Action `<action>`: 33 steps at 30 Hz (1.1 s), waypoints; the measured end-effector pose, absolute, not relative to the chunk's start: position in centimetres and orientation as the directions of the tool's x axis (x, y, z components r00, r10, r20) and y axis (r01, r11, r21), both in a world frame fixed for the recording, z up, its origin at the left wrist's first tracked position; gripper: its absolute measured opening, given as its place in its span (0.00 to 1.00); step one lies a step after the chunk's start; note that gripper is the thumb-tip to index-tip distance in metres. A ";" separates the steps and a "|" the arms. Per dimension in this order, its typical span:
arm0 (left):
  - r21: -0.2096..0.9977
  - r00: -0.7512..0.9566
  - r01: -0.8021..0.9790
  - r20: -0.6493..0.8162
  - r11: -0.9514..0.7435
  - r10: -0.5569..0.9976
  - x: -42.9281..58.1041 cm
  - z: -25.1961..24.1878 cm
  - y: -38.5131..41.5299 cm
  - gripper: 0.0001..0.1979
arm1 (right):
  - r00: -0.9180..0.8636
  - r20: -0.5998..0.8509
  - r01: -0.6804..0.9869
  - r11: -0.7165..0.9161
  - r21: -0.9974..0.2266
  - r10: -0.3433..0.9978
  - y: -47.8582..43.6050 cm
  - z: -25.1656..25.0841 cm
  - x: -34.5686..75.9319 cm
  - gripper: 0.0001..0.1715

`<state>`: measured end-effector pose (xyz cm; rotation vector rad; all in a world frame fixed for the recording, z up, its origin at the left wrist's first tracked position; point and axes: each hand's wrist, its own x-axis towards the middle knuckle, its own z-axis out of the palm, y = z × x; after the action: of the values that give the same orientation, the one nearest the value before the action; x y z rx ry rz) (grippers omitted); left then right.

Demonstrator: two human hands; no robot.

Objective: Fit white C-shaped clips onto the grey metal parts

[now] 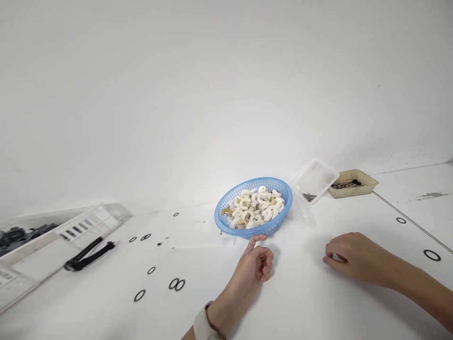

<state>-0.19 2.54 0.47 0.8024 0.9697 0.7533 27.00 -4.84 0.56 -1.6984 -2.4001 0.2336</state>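
Note:
My left hand (252, 262) is just in front of a blue plastic basket (220, 225). Its index finger stretches toward the basket's lower edge, and the other fingers curl loosely; whether the fingertip touches the basket I cannot tell. Heaped inside are many white and cream C-shaped parts (253, 208), a few of them brownish, with small metal bits among them. Over on the right, my right hand (348, 257) lies low at the white tabletop. Its fingers are bent in toward the thumb, and nothing shows in them.
Behind my right hand, a white tray (320, 177) with small metal pins leans on a cream tray (354, 191) holding metal and black pieces. Black rings (139, 295) lie scattered. At left are black-handled pliers or snips (87, 255) and a white bin (53, 238) of dark parts.

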 end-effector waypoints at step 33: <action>0.771 0.469 -0.191 -0.472 0.608 0.746 -0.4 1.2 2.8 0.29 | -0.320 0.044 0.930 0.322 -0.178 0.947 -4.9 0.8 26.9 0.20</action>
<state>-0.37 2.77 1.24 0.7083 0.9073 0.6375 26.90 -4.94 0.84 -1.7423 -2.4373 0.1803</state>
